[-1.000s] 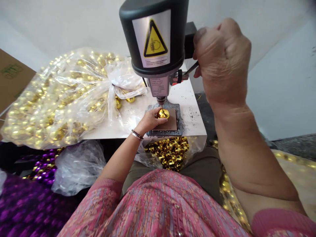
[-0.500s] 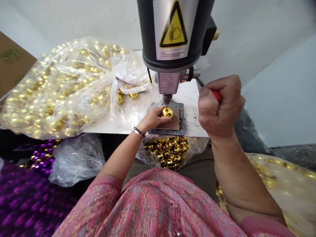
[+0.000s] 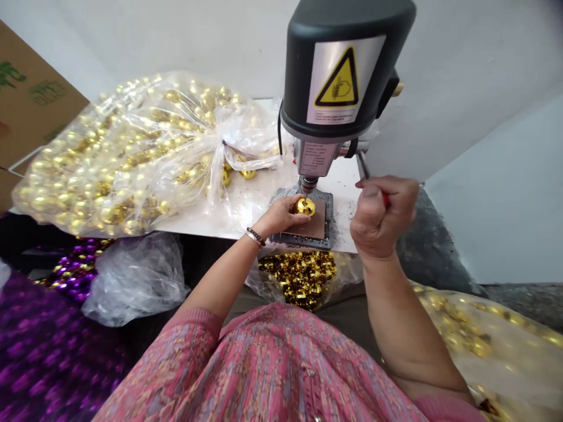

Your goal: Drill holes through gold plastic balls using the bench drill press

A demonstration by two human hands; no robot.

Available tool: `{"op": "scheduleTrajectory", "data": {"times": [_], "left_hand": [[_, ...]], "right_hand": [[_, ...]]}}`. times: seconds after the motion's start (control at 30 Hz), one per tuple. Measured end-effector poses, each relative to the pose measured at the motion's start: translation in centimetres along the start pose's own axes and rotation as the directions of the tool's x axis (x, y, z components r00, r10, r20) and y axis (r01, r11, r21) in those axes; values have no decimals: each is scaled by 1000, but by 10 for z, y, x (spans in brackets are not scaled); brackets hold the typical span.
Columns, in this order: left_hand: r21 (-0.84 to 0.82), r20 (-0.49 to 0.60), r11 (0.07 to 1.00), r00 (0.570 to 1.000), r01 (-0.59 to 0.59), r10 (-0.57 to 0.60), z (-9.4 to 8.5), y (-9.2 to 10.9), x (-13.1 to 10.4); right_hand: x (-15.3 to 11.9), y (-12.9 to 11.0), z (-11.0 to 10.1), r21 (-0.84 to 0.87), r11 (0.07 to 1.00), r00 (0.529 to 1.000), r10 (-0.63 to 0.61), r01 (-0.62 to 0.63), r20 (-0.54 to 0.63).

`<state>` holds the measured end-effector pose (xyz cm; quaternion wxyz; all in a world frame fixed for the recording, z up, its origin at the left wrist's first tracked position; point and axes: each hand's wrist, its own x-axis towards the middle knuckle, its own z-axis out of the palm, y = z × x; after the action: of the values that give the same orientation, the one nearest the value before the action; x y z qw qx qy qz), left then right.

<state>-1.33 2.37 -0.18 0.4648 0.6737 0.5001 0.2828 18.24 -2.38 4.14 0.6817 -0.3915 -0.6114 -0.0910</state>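
Note:
My left hand [image 3: 285, 215] grips a shiny gold faceted ball [image 3: 306, 207] between thumb and fingers. The ball rests on a brown board [image 3: 313, 225] over the grey base [image 3: 329, 233] of a small drill press [image 3: 345, 82]. Right above the ball is the drill chuck [image 3: 309, 183]; its thin bit reaches down to the ball's top, and I cannot tell how deep it goes. My right hand [image 3: 382, 217] is closed around the red-knobbed feed lever [image 3: 365, 166] at the press's right side.
A big clear bag of gold balls [image 3: 118, 158] lies on the white table [image 3: 206, 227] at left. Below the table edge sits an open bag of gold pieces [image 3: 303, 275]. Purple balls [image 3: 74, 275], a cardboard box [image 3: 35, 105] and another bag of gold balls [image 3: 475, 328] surround me.
My right hand has come down and slightly left with the lever. The view has shifted, so the press appears farther right and lower. My left hand keeps hold of the ball.

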Motion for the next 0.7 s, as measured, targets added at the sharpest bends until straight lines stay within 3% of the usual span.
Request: {"op": "scheduleTrajectory", "data": {"times": [0.1, 0.2, 0.27, 0.33, 0.47, 0.53, 0.63, 0.7], "left_hand": [[-19, -1, 1000, 1000, -13, 13, 1, 1, 0], [-18, -22, 1000, 1000, 14, -14, 2, 2, -1], [3, -43, 1000, 999, 27, -27, 4, 3, -2], [32, -70, 999, 997, 20, -18, 6, 3, -6], [45, -90, 999, 996, -7, 11, 3, 3, -24], [31, 0, 999, 1000, -11, 11, -2, 4, -39], [-4, 232, 999, 972, -33, 33, -10, 7, -62], [-27, 288, 999, 956, -43, 49, -15, 7, -71]], "right_hand": [[-6, 0, 5, 34, 999, 999, -39, 40, -36], [15, -7, 8, 29, 1000, 997, 4, -2, -72], [45, -11, 10, 24, 991, 989, 132, -131, -59], [79, -13, 14, 67, 940, 942, 334, -335, 36], [124, -10, 21, 64, 882, 881, 458, -467, 120], [130, -10, 23, 73, 859, 859, 494, -506, 135], [127, -16, 24, 101, 839, 845, 527, -535, 97], [125, -20, 24, 113, 820, 828, 556, -561, 73]]}}
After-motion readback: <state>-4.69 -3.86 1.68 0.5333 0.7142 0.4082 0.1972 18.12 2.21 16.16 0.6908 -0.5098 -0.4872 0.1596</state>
